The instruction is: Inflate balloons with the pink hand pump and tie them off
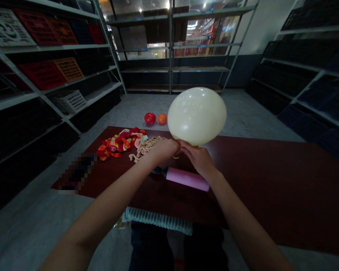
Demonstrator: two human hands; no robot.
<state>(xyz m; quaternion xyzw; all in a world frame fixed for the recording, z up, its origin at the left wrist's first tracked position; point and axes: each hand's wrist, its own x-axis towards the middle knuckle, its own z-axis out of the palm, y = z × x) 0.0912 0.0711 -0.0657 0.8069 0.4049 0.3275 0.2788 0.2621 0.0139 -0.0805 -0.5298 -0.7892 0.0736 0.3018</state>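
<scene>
A large pale cream balloon point(197, 116), blown up, rises above the table from between my two hands. My left hand point(167, 148) is closed at the balloon's neck. Against it, my right hand point(197, 159) pinches the neck with thumb and fingers. The neck itself is mostly hidden by my fingers. Below my hands lies a pink hand pump point(188, 178) with a dark end pointing left. Just beyond my left wrist is a heap of beige cord-like pieces point(147, 147). Farther left are several limp balloons point(121, 143) in red, orange, yellow, pink and pale green.
The dark red-brown table point(271, 180) stretches far to the right. A blurred-out dark patch point(80, 171) covers its left end. On the floor behind are a red balloon point(150, 118) and an orange one point(162, 119). Shelves with plastic crates point(42, 73) stand left; more shelves point(171, 69) stand behind and right.
</scene>
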